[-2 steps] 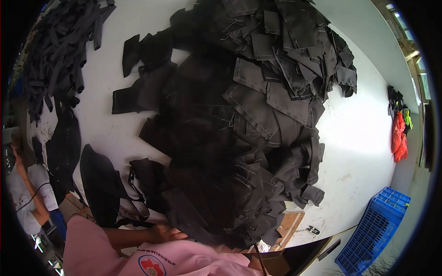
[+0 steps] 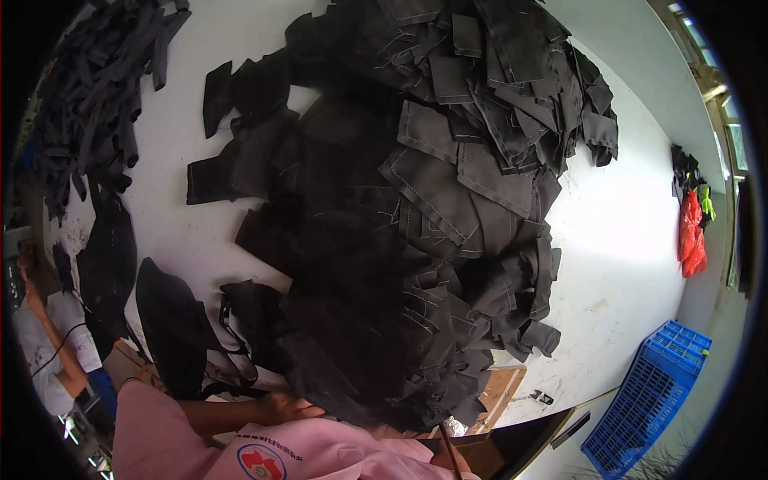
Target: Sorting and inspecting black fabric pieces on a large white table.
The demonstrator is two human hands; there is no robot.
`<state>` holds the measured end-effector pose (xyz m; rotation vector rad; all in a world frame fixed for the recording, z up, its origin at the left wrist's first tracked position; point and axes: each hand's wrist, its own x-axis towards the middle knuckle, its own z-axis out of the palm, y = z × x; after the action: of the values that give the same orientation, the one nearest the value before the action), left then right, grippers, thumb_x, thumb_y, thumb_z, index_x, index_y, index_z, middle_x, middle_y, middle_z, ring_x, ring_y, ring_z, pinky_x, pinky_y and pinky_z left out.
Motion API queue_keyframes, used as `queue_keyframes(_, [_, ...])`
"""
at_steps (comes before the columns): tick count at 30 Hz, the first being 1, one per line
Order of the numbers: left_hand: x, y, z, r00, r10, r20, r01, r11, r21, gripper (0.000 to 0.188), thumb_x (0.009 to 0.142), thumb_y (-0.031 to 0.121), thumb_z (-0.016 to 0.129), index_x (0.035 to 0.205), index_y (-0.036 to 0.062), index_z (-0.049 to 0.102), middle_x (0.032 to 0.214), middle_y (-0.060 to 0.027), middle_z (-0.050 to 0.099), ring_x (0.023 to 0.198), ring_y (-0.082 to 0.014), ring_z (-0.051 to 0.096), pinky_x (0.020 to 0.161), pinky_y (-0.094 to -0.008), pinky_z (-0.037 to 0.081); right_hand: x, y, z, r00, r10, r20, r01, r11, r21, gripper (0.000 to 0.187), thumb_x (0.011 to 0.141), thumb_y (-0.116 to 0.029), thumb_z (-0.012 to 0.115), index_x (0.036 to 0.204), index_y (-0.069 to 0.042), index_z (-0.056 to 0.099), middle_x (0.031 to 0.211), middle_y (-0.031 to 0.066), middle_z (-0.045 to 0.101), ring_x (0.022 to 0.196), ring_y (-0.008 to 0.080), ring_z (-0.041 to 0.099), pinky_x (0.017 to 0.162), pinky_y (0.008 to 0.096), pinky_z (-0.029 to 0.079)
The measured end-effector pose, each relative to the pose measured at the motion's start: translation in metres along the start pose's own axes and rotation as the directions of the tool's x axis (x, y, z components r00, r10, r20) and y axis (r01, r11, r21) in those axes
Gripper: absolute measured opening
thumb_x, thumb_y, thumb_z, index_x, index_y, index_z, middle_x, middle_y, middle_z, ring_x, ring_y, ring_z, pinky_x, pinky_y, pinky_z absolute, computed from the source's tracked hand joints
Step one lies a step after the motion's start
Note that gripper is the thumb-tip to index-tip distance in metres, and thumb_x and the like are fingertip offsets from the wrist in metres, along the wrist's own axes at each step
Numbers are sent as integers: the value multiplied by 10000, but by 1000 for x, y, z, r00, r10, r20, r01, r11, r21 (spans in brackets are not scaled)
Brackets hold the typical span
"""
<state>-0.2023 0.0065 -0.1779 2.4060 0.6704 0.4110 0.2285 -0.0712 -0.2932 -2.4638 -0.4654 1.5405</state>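
Note:
A big heap of black fabric pieces (image 2: 432, 208) with pale stitching covers the middle of the white table (image 2: 624, 240). My left hand (image 2: 284, 406) reaches out of a pink sleeve and lies against the heap's near edge, touching the dark cloth; its grip is not clear. Only a sliver of my right hand (image 2: 442, 460) shows at the bottom edge, beside a thin brown stick (image 2: 448, 448). Whether it holds the stick is hidden.
Black strips (image 2: 88, 104) are piled at the far left. Curved black panels (image 2: 168, 328) and straps lie near my left arm. A wooden board (image 2: 500, 392) pokes out under the heap. A blue crate (image 2: 648, 400) stands on the floor at right, and orange garments (image 2: 692, 232) lie beyond. Another person (image 2: 40, 336) works at left.

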Motion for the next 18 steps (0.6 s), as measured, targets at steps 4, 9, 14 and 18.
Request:
queue_keyframes(4, [6,-3,-1,998,54,-37,-54,999,2,296,750,201,580,1014,79,528,934,-67,542,750,-177,596,568,-266,505,-17,8,-10,998,38,-46,-37,999,14,282,814,-172,523,923,74,608,797,103,620,731,164,556,691,279,435])
queue_keyframes(9, [11,8,-3,989,-53,-138,43,996,-74,282,678,138,635,927,67,522,857,-70,551,669,-190,594,519,-276,496,-40,26,-11,997,28,-75,-26,999,28,282,815,-170,522,924,75,607,797,104,621,733,164,556,694,277,435])
queue_keyframes(14, [13,10,-2,972,-85,-219,73,996,-59,324,642,84,655,929,67,505,791,-56,548,590,-194,572,478,-289,475,-46,44,-14,989,-61,-132,72,994,78,282,816,-169,520,926,75,607,798,106,621,736,164,557,697,276,434])
queue_keyframes(18, [13,14,0,967,-63,-246,79,995,56,267,659,70,626,902,38,519,822,-60,548,631,-203,565,544,-294,471,-53,74,-19,974,-135,-180,159,979,129,281,817,-169,519,927,75,606,798,107,621,738,164,557,700,274,433])
